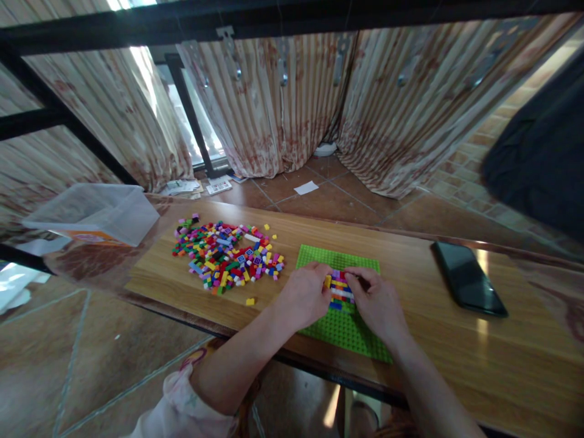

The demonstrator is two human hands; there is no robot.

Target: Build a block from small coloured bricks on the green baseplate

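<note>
Two hands, the left hand [306, 296] and the right hand [381, 304], curl in at opposite sides of the block of bricks [340, 292]; whether either pinches a piece, I cannot tell at this size. Its bricks look light, stiff and slightly slick, best taken by their side walls. The block lies between the hands on the green baseplate [360, 340], probably thin and rigid. Farther left, loose bricks [223, 258] spread across the tabletop [438, 347].
</note>
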